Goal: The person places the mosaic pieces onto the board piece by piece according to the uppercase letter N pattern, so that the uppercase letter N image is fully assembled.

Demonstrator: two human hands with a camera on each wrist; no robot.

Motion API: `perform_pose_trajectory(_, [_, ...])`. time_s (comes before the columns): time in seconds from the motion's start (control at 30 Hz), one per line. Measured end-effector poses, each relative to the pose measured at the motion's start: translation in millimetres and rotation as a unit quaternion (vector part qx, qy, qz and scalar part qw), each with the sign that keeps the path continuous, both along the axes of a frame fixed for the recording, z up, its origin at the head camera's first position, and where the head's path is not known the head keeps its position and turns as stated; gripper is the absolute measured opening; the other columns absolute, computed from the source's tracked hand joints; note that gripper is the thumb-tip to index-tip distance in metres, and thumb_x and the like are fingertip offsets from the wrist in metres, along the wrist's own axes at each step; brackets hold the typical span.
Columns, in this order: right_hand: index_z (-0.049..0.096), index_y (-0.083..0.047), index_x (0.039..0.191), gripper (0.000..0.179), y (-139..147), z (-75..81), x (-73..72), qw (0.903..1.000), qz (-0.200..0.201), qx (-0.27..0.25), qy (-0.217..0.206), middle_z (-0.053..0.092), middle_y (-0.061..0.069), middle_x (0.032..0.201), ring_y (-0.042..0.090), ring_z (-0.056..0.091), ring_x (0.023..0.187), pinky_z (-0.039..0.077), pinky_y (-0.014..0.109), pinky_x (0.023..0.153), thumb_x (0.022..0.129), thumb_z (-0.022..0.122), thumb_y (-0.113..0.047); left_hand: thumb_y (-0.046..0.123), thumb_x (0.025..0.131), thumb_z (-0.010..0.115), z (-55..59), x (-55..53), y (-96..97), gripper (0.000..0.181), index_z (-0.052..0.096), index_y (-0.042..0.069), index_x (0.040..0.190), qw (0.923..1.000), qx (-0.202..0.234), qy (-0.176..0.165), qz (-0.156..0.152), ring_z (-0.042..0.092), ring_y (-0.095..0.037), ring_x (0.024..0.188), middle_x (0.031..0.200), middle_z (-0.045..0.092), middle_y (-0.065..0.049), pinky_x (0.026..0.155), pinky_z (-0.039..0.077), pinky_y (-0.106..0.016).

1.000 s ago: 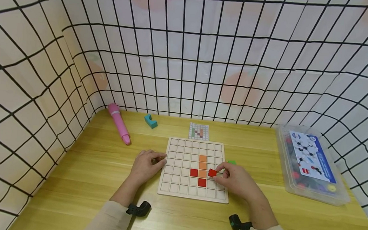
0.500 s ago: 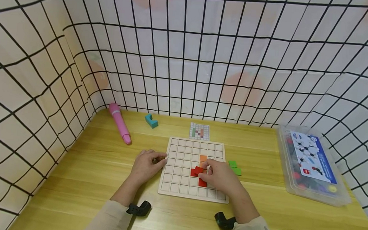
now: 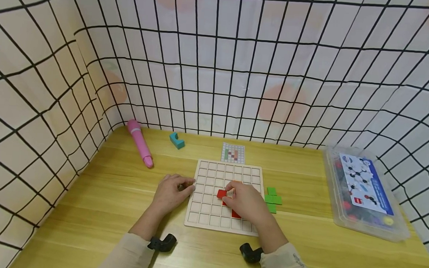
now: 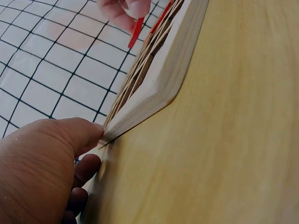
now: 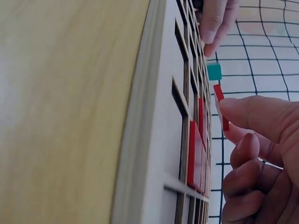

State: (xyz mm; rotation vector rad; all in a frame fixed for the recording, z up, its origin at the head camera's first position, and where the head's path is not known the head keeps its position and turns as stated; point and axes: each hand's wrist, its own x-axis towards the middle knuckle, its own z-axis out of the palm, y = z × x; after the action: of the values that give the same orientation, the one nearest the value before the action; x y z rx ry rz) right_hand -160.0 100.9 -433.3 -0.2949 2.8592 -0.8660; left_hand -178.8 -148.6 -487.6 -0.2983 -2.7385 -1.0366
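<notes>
Between thumb and index finger, my right hand [image 3: 247, 202] pinches a red square tile [image 3: 221, 194] over the middle of a pale wooden grid board [image 3: 205, 208]. In the right wrist view, that held tile [image 5: 218, 92] is tilted and apart from the board. Below it, red tiles [image 5: 192, 154] sit in the grid. Orange tiles [image 3: 237, 181] are mostly hidden behind my right hand. At the board's left edge rests my left hand [image 3: 170, 193], its thumb and index fingertips touching the side. The left wrist view has the thumb [image 4: 84, 133] against the board's corner.
Several green tiles [image 3: 273, 200] lie right of the board, and a printed grid card [image 3: 233, 153] lies behind it. A teal block [image 3: 177, 141] and a pink pen-shaped object [image 3: 140, 143] are at back left. A clear plastic box [image 3: 366, 190] stands right. Black wire mesh [image 3: 233, 71] encloses the table.
My right hand has moved left across the board with the red tile, passing over the orange and red tiles. More green tiles have come into view. My left hand has stayed put.
</notes>
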Motion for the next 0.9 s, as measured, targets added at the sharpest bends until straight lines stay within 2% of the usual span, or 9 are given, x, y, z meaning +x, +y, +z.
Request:
perform_pose_trajectory(0.2, [0.070, -0.016, 0.108, 0.020, -7.3, -1.5, -6.2, 0.9995, -0.003, 0.030, 0.013, 0.048, -0.003, 0.053, 0.013, 0.042, 0.046, 0.033, 0.028, 0.049, 0.092, 0.075, -0.026, 0.026, 0.090, 0.077, -0.2, -0.8, -0.1, 0.021, 0.080, 0.018, 0.110, 1.0000, 0.002, 0.000, -0.001, 0.050, -0.011, 0.079, 0.086, 0.070, 0.006, 0.077, 0.038, -0.031])
perform_pose_trajectory(0.4, [0.070, -0.016, 0.112, 0.021, -12.2, -3.4, -11.0, 0.9979, -0.004, 0.061, 0.019, 0.051, -0.004, 0.053, 0.016, 0.045, 0.054, 0.037, 0.029, 0.055, 0.094, 0.072, -0.027, 0.025, 0.089, 0.078, -0.7, -1.0, -0.2, 0.021, 0.081, 0.018, 0.109, 1.0000, 0.003, 0.002, -0.002, 0.053, -0.010, 0.077, 0.085, 0.070, 0.005, 0.081, 0.038, -0.033])
perform_pose_trajectory(0.53, [0.070, -0.015, 0.113, 0.022, -15.5, -2.9, -12.1, 0.9980, -0.004, 0.062, 0.014, 0.054, -0.004, 0.055, 0.016, 0.047, 0.055, 0.038, 0.030, 0.055, 0.094, 0.072, -0.026, 0.024, 0.090, 0.078, 0.4, -0.6, 0.1, 0.021, 0.080, 0.018, 0.109, 1.0000, 0.006, -0.005, -0.002, 0.053, -0.011, 0.078, 0.086, 0.070, 0.005, 0.082, 0.037, -0.033])
perform_pose_trajectory(0.9, [0.071, -0.017, 0.115, 0.024, -17.8, -3.1, -13.8, 0.9970, -0.006, 0.077, 0.002, 0.070, -0.004, 0.075, 0.018, 0.054, 0.067, 0.048, 0.034, 0.069, 0.093, 0.074, -0.028, 0.027, 0.091, 0.076, -0.4, -1.4, -0.7, 0.022, 0.080, 0.018, 0.111, 0.9999, 0.000, -0.016, -0.004, 0.054, -0.011, 0.079, 0.088, 0.070, 0.006, 0.086, 0.039, -0.035])
